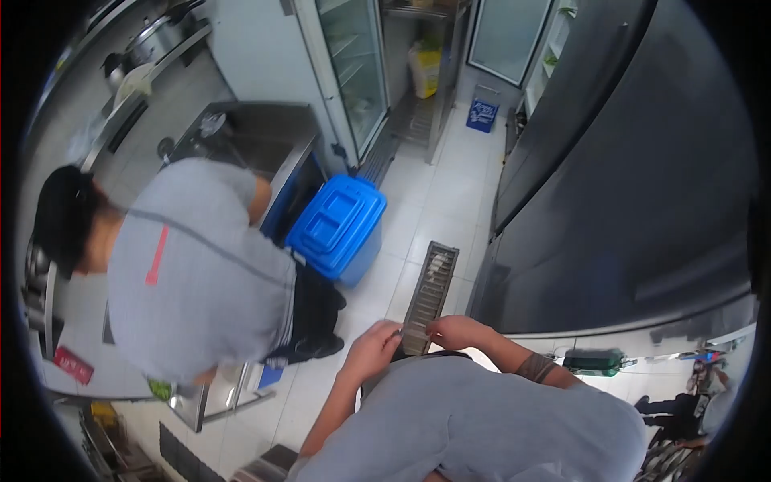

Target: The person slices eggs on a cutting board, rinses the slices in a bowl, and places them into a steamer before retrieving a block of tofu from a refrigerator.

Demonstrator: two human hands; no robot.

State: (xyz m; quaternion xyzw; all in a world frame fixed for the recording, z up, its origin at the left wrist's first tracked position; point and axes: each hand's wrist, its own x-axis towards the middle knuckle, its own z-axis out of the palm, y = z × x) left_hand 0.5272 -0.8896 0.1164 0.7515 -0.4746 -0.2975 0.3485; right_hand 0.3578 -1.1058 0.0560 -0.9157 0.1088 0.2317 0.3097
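Note:
A long, narrow, slatted metal grate (429,297) stretches away from my body, with pale bits showing near its far end. My left hand (376,349) is closed at the left edge of its near end, the fingertips right on the rim. On the opposite edge, my right hand (459,331) grips the grate with bent fingers. The near end lies close to my waist, in front of my grey shirt (482,410).
To the left, a person in a grey shirt (193,249) bends over a counter beside a metal sink (281,128). A lidded blue bin (337,225) stands on the tiled floor (401,217). A large dark steel fridge (618,201) borders the right; a blue crate (482,115) sits farther back.

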